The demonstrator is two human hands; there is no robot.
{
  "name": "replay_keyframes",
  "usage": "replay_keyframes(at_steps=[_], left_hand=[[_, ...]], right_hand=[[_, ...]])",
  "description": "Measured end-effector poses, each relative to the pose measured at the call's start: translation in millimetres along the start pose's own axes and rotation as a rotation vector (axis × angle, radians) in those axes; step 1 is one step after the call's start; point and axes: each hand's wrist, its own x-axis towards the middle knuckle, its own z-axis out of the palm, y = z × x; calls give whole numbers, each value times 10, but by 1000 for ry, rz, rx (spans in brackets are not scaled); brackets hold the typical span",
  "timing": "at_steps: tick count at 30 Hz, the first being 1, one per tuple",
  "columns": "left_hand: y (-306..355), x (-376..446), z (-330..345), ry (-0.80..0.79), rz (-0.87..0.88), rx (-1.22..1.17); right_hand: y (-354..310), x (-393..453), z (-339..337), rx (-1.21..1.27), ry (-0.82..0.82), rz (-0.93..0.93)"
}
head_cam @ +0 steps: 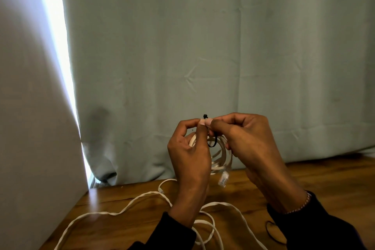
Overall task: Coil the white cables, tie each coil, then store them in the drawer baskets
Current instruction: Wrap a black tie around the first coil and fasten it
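Head view shows the left hand (189, 148) and right hand (246, 140) both pinching a thin black plastic cable tie (212, 144) looped upright around the coiled flat white cable (222, 158) hanging just beneath their fingertips

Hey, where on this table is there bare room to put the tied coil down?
Bare wood shows on the table at right, between the curtain hem and the right hand. The front left is crowded with the loose white cable; a black tie lies by the right sleeve.
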Motion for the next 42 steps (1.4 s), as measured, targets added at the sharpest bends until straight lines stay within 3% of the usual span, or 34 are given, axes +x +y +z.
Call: replay_keyframes(at_steps=[20, 26, 31, 37, 42], left_hand=[[-72, 31, -71, -64, 328, 166], [-76, 103, -117, -122, 334, 160], [-98, 159, -167, -161, 341, 162], [-123, 181, -185, -251, 311, 128], [-143, 221, -229, -294, 305, 126]], right_hand=[[-33, 23, -21, 58, -41, 104], [-12, 76, -6, 93, -17, 134], [24, 106, -22, 113, -108, 181], [31, 82, -12, 200, -50, 150], [52, 66, 1, 99, -98, 119]])
